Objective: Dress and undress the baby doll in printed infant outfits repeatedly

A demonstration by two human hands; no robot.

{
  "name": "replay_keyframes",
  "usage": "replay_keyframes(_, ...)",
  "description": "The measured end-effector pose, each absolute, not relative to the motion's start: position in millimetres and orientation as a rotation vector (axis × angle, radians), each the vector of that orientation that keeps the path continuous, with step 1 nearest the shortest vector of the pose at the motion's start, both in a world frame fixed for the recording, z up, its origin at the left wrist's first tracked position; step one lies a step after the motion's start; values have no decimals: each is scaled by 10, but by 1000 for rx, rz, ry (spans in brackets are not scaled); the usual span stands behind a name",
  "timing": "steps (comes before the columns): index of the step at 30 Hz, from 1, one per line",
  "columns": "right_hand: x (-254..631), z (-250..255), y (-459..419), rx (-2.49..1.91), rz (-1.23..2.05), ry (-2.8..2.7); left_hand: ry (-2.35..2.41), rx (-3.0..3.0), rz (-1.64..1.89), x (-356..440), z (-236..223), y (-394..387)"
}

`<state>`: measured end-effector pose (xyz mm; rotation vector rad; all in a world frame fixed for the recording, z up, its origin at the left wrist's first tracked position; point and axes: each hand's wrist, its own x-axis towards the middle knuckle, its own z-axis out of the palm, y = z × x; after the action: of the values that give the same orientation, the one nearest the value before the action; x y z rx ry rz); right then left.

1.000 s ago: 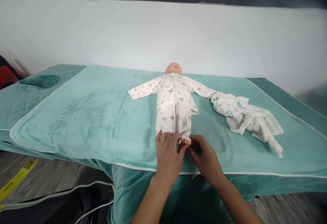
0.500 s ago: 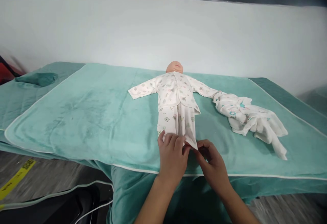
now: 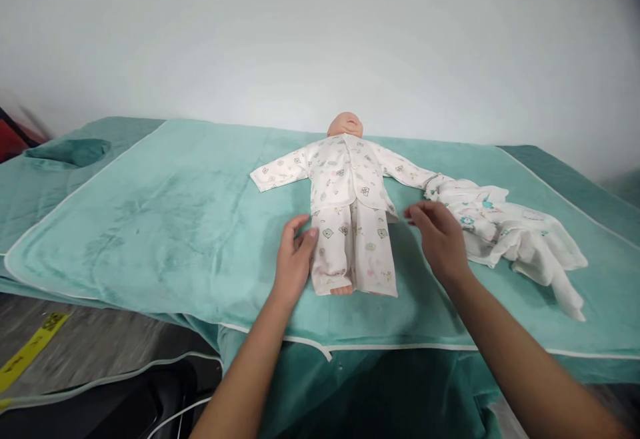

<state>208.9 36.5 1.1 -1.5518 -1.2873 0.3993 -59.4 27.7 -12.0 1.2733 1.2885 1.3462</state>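
Note:
A baby doll lies on its back on a teal blanket, dressed in a white printed jacket and matching trousers. One bare foot shows at the left trouser hem. My left hand rests open against the left side of the trousers near the doll's hip. My right hand hovers open just right of the jacket's lower edge, fingers pointing toward the doll, holding nothing.
A crumpled white printed garment lies on the blanket right of the doll, touching its sleeve. A folded teal cloth sits at the far left. White wall behind; grey floor with a yellow tape strip below left.
Both hands have let go of the trouser hems and moved up and apart to either side of the doll's hips. The trouser legs now lie flatter and wider.

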Motion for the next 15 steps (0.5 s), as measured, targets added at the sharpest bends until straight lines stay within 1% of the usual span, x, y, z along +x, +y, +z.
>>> replay_keyframes(3,2049,2,1023,-1623,379,-1205,1180,1170,1306,-515,-67,681)
replay_keyframes(7,1908,-42,1589,-1687,480,-1179,1018,1152,1294,-398,-6,1106)
replay_keyframes(15,1953,-172,1717,-1347,625,-1223,948,1154,1264,-326,-29,1490)
